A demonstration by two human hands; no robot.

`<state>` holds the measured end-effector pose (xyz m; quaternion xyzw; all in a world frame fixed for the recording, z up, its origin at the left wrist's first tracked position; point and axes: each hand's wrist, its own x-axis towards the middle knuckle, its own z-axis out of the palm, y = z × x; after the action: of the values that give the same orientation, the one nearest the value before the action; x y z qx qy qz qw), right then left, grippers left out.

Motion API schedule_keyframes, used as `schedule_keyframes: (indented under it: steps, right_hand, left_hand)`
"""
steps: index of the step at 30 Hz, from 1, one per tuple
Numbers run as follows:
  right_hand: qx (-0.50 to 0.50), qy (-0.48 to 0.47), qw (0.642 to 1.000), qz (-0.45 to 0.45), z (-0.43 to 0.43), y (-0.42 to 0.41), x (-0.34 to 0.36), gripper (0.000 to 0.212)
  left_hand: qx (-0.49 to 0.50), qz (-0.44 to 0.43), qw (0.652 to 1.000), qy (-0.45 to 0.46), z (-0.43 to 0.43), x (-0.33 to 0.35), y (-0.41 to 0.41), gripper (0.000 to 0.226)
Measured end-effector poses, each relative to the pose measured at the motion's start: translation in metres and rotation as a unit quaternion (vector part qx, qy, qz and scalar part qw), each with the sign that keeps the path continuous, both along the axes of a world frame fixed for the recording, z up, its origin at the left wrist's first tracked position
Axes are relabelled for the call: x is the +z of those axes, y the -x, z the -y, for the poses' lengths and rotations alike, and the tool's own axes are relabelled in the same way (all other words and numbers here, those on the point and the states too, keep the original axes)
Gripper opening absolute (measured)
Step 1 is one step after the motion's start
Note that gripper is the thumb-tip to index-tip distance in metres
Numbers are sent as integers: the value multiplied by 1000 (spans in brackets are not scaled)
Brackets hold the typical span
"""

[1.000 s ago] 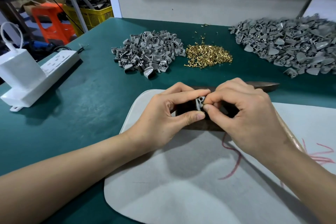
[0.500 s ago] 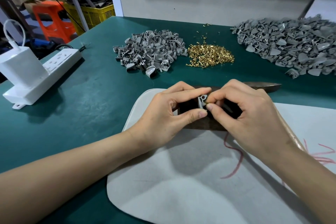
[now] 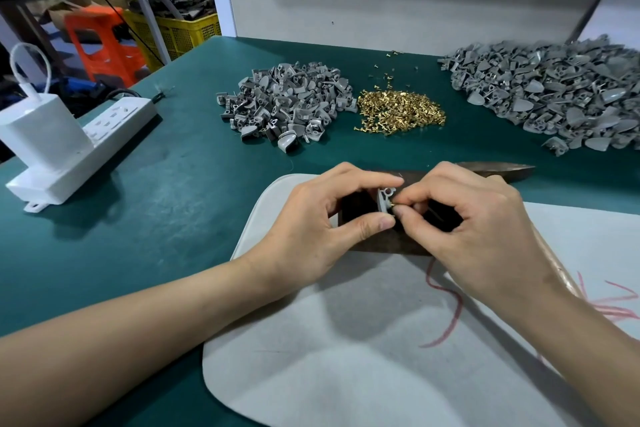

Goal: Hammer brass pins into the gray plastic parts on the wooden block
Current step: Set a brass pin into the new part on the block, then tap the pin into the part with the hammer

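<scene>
Near the front edge of the counter [image 3: 166, 218], over the wooden block [image 3: 388, 244], the left hand [image 3: 311, 229] pinches a gray plastic part [image 3: 383, 199] while the right hand [image 3: 485, 229] pinches a brass pin [image 3: 393, 207] against it. A tilted pin could slip loose (it looks tiny); how it seats is hidden behind both hands.

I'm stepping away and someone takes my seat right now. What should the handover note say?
Left grip holds a gray plastic part over the wooden block.
Right grip pinches a brass pin against that part.
Brass pin pile sits farther back, between the small parts pile and the large parts pile.
Done: part picked, pin brought to it.
Left: seat the pin, hammer it in; neither grip holds a hammer.
</scene>
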<state>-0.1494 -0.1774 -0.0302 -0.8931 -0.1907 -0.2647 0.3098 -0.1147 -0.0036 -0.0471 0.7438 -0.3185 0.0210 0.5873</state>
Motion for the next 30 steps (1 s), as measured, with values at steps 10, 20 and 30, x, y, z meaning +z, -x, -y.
schedule_keyframes:
  steps: [10, 20, 30]
  right_hand:
    - [-68, -40, 997, -10, 10, -3, 16, 6]
    - [-334, 73, 871, -352, 77, -17, 18, 34]
    - [-242, -138, 886, -370, 71, 10, 62, 6]
  left_hand:
    - [-6, -42, 998, 42, -3, -3, -1, 27]
    - [-10, -40, 999, 24, -2, -2, 1, 20]
    - [52, -62, 996, 26, -3, 3, 4, 21]
